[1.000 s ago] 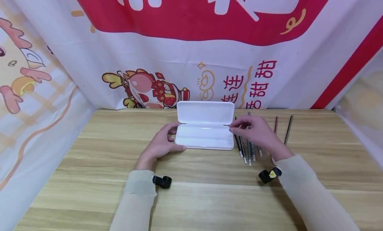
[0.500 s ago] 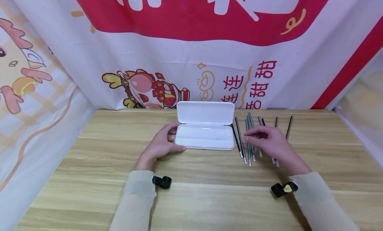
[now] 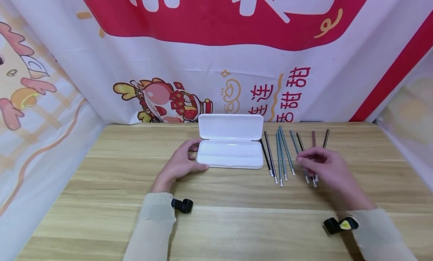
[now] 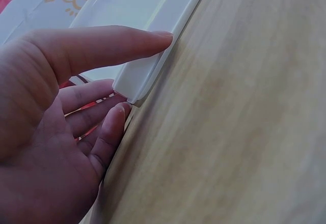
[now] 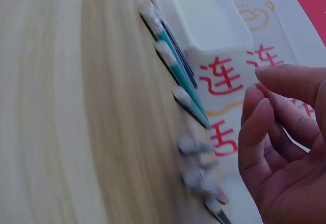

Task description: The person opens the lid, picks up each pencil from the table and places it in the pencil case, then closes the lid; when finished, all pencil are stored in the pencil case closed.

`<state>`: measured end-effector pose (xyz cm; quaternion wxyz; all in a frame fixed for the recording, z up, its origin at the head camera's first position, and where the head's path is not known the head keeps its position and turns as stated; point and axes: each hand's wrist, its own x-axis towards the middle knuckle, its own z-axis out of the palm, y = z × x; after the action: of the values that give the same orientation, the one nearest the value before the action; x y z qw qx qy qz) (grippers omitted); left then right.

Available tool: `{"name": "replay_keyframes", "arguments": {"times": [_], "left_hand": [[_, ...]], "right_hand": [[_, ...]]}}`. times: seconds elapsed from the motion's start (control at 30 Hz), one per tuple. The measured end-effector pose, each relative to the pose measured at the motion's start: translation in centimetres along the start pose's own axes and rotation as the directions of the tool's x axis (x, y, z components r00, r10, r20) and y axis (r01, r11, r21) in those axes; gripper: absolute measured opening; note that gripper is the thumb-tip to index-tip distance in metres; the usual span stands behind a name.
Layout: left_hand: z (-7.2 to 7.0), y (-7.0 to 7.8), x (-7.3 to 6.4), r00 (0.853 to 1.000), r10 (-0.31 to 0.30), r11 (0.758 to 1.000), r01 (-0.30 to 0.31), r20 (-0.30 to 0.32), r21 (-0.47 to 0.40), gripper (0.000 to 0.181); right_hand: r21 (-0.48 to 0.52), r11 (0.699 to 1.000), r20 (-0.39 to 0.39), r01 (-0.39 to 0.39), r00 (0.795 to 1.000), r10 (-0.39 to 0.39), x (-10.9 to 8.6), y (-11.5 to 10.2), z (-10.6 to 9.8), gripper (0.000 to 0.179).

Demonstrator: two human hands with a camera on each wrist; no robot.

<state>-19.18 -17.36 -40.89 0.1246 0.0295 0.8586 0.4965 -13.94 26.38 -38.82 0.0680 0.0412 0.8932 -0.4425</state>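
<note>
A white pencil case (image 3: 230, 154) lies with its lid (image 3: 230, 127) raised at the back of the table. My left hand (image 3: 182, 159) holds its left end, thumb along the front edge and the other fingers around the end. In the left wrist view, the thumb of that hand (image 4: 102, 51) rests on the case's rim. My right hand (image 3: 326, 167) hovers over the pencils at the right, loosely curled, with nothing seen between thumb and fingertips. Several pencils (image 3: 282, 156) with white ends lie beside the case; a reddish pencil (image 3: 313, 138) and a dark one (image 3: 326, 139) are partly hidden by this hand.
The wooden table (image 3: 236, 223) meets a printed cloth backdrop (image 3: 189, 62) just behind the case. Another cloth (image 3: 34, 103) hangs along the left side. In the right wrist view, the nearer pencil ends (image 5: 198, 178) are blurred.
My right hand has moved from the case's right end rightward across the pencils, uncovering those beside the case. The left hand stays on the case.
</note>
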Motion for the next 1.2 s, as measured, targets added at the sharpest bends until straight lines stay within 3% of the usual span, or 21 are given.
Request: {"name": "replay_keyframes", "arguments": {"times": [0.3, 0.5, 0.67, 1.2], "left_hand": [[0.0, 0.0, 0.0, 1.0, 0.011, 1.0, -0.011, 0.001, -0.001, 0.093], [-0.1, -0.1, 0.0, 1.0, 0.008, 1.0, -0.008, -0.001, 0.002, 0.094], [-0.1, -0.1, -0.1, 1.0, 0.006, 1.0, -0.006, 0.002, 0.0, 0.093], [0.1, -0.3, 0.2, 1.0, 0.03, 0.999, -0.03, -0.008, -0.019, 0.091]], "right_hand": [[0.038, 0.998, -0.044, -0.056, 0.997, 0.058, -1.1, 3.2, -2.6, 0.048], [0.118, 0.987, -0.009, -0.112, 0.994, 0.113, -1.3, 4.6, -3.4, 0.051], [0.139, 0.975, 0.027, -0.172, 0.985, 0.17, -0.8, 5.0, -3.4, 0.058], [0.082, 0.957, 0.051, -0.279, 0.96, 0.276, -0.3, 4.4, -3.7, 0.053]]}}
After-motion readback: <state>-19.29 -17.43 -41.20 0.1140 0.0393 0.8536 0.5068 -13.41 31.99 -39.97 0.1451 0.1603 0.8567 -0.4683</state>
